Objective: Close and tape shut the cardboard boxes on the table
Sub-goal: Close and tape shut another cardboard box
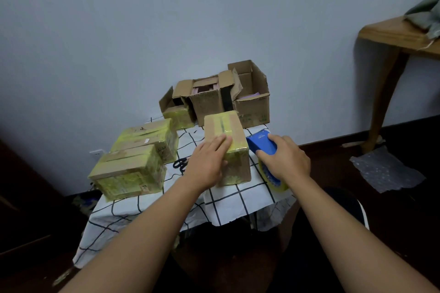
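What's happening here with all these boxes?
A person is sealing cardboard boxes on a small table with a checked cloth. The left hand rests flat on a closed box, while the right hand grips a blue tape dispenser beside it. Two taped boxes sit to the left. At the back, three open boxes wait. Scissors lie on the cloth.

Small bench (238, 200) under a white black-checked cloth (133, 211); on top: taped boxes (133, 169), open boxes (214, 100) at the back, black scissors (180, 164), blue tape dispenser (263, 147).
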Demonstrator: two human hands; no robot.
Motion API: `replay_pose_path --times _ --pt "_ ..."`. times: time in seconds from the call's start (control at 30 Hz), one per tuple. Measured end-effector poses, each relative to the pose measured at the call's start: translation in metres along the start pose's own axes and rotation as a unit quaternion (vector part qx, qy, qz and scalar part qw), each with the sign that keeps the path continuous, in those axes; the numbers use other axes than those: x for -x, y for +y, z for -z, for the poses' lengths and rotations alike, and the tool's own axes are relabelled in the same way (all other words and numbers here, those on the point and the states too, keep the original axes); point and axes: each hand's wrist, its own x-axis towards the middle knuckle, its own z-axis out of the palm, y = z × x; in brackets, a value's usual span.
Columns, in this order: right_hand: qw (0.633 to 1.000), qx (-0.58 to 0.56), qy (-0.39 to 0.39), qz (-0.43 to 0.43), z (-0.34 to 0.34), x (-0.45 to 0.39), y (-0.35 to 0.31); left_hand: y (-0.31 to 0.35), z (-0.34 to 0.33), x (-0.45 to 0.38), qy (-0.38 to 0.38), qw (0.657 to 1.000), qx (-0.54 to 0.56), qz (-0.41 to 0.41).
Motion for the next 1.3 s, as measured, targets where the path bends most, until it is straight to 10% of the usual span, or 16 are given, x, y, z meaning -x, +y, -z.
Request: replay_pose_path --times 0.73,1.3 --pt "1.0 -0.02 0.0 -0.014 0.001 -0.007 0.004 0.049 -0.006 -0.011 0.154 0.974 -0.001 0.167" --pt "0.99 -0.111 0.053 -0.07 0.005 0.007 0.015 0.011 0.014 -0.013 -0.013 0.987 -0.086 0.136"
